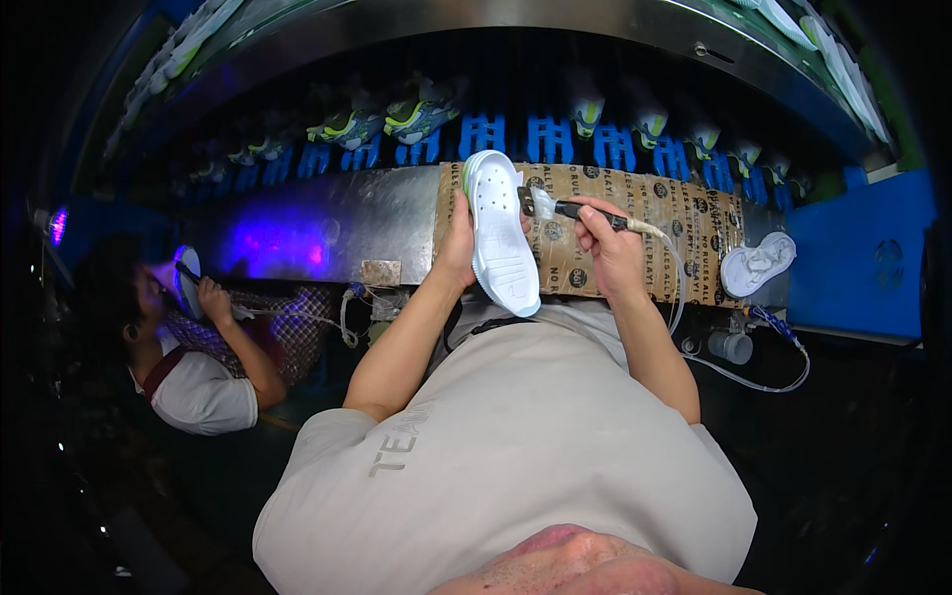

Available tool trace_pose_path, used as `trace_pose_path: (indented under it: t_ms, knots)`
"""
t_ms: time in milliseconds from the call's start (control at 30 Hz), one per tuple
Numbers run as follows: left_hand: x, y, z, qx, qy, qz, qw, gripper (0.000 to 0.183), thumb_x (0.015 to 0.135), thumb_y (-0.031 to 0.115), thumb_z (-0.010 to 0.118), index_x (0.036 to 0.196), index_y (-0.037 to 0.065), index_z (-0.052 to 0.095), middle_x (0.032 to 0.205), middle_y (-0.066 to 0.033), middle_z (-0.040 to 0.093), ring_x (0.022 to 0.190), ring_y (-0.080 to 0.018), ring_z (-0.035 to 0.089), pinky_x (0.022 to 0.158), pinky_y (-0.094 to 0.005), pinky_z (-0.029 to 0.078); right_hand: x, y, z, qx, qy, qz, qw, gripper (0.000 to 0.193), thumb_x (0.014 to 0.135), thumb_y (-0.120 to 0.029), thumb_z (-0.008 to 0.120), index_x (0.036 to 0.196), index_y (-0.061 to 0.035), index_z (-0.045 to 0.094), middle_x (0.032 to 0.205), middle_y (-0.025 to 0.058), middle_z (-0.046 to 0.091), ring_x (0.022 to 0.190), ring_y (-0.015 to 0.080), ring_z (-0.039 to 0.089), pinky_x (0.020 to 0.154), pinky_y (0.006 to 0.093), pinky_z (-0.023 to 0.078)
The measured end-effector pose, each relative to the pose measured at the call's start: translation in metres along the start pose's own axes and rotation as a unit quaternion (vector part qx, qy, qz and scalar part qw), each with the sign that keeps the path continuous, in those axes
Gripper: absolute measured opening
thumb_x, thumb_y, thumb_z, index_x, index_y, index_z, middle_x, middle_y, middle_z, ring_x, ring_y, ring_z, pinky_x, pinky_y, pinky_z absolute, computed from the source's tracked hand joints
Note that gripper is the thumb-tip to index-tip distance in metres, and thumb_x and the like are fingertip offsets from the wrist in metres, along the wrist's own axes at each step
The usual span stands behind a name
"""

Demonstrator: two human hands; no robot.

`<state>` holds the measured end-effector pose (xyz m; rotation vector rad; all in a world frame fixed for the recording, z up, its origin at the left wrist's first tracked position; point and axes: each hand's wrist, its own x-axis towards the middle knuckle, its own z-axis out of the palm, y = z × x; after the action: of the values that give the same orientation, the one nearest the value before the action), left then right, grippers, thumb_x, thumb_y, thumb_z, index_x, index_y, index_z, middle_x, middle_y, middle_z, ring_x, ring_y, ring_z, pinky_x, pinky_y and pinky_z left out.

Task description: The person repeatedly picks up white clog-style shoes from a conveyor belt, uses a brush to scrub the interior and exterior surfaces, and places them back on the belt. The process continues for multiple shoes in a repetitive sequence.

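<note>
My left hand grips a white shoe sole by its left side. The sole is tilted up over the bench, its holed, hollow side facing me. In my right hand is a black-handled brush, pinched between thumb and fingers. A whitish wrap covers the brush near its head. Its dark head is at the sole's right rim; whether it touches cannot be told. From the handle's back end a pale tube runs down. Fingers of my left hand behind the sole are mostly hidden.
Printed brown paper covers part of the metal bench. A white sole with crumpled white material lies at right, by a blue panel. Shoe uppers hang on blue racks behind. At left, another person holds a sole under violet light.
</note>
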<state>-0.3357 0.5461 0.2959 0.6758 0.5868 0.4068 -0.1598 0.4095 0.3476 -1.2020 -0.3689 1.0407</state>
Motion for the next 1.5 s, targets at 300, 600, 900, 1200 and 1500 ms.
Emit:
trace_pose_path:
  t_ms: [300, 600, 900, 1200, 1500]
  knots:
    - [0.019, -0.027, 0.029, 0.051, 0.044, 0.089, 0.994, 0.073, 0.105, 0.061, 0.019, 0.128, 0.002, 0.055, 0.112, -0.0144, 0.067, 0.103, -0.0233, 0.066, 0.09, -0.0394, 0.056, 0.013, 0.019, 0.03, 0.205, -0.018, 0.01, 0.979, 0.033, 0.096, -0.021, 0.067, 0.121, 0.0013, 0.066, 0.083, 0.0017, 0.062, 0.071, 0.0079, 0.052, 0.067, 0.0236, 0.044]
    - [0.021, -0.004, 0.049, -0.023, 0.035, 0.095, 0.995, 0.069, 0.106, 0.057, 0.02, 0.129, 0.002, 0.055, 0.113, -0.0146, 0.066, 0.104, -0.0239, 0.066, 0.092, -0.0401, 0.055, 0.004, 0.014, 0.015, 0.12, -0.051, 0.007, 0.991, 0.032, 0.097, -0.014, 0.064, 0.124, 0.0033, 0.064, 0.083, 0.0034, 0.063, 0.067, 0.0063, 0.049, 0.059, 0.0192, 0.039]
    - [0.03, 0.034, 0.051, -0.014, -0.03, 0.126, 0.991, 0.079, 0.104, 0.063, 0.014, 0.136, 0.001, 0.05, 0.113, -0.0174, 0.068, 0.103, -0.0267, 0.069, 0.089, -0.0415, 0.059, -0.01, -0.002, 0.007, 0.031, -0.119, 0.018, 0.992, 0.033, 0.094, -0.013, 0.067, 0.124, 0.0026, 0.066, 0.08, 0.0016, 0.062, 0.057, 0.0033, 0.04, 0.049, 0.0193, 0.03]
    - [0.042, 0.083, 0.056, -0.007, -0.133, 0.125, 0.983, 0.078, 0.104, 0.061, 0.015, 0.138, 0.0, 0.05, 0.113, -0.0222, 0.068, 0.1, -0.0309, 0.071, 0.084, -0.0439, 0.062, -0.011, -0.023, -0.013, 0.078, -0.2, 0.028, 0.976, 0.028, 0.092, -0.013, 0.068, 0.115, 0.003, 0.07, 0.075, 0.0023, 0.062, 0.053, 0.0025, 0.041, 0.047, 0.0182, 0.031]
    - [0.051, 0.13, 0.089, 0.241, -0.181, 0.011, 0.953, 0.068, 0.105, 0.056, 0.031, 0.134, 0.0, 0.056, 0.105, -0.0232, 0.071, 0.092, -0.0286, 0.074, 0.077, -0.0374, 0.064, -0.005, -0.068, 0.004, -0.269, -0.31, -0.184, 0.893, 0.028, 0.083, -0.014, 0.076, 0.111, -0.0076, 0.076, 0.087, 0.0073, 0.07, 0.075, 0.0153, 0.061, 0.067, 0.0307, 0.049]
